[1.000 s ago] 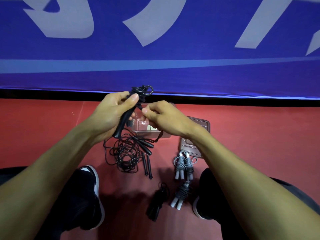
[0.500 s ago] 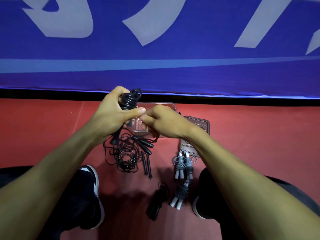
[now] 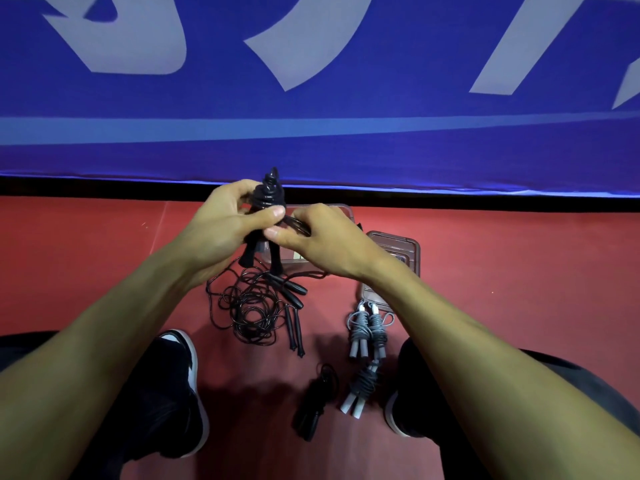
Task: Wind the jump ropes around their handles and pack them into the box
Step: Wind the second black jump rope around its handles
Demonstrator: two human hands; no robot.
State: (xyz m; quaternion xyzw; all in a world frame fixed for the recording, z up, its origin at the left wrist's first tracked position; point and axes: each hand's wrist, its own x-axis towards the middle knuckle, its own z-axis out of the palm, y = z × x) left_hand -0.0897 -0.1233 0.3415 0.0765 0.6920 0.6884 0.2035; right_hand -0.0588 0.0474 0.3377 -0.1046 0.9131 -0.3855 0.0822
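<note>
Compared with half a second ago, the black rope bundle (image 3: 268, 197) stands higher above the left hand (image 3: 221, 230), and both handle ends now hang below that hand. The left hand grips the bundle's handles, thumb laid across the front. The right hand (image 3: 320, 239) has shifted slightly toward the left hand; its thumb and fingers pinch a loop of black cord (image 3: 298, 225) just beside the left thumb.

The clear box (image 3: 343, 211) sits on the red floor (image 3: 519, 271) directly behind the right hand, mostly hidden by it; its contents cannot be determined. Its lid (image 3: 398, 245) lies flat just beyond the right wrist.

Below the left hand lies a loose tangle of black ropes (image 3: 252, 306). Below the right wrist lie two wound grey ropes (image 3: 369, 329) and (image 3: 362, 386), with a wound black rope (image 3: 313, 401) beside the nearer one.
</note>
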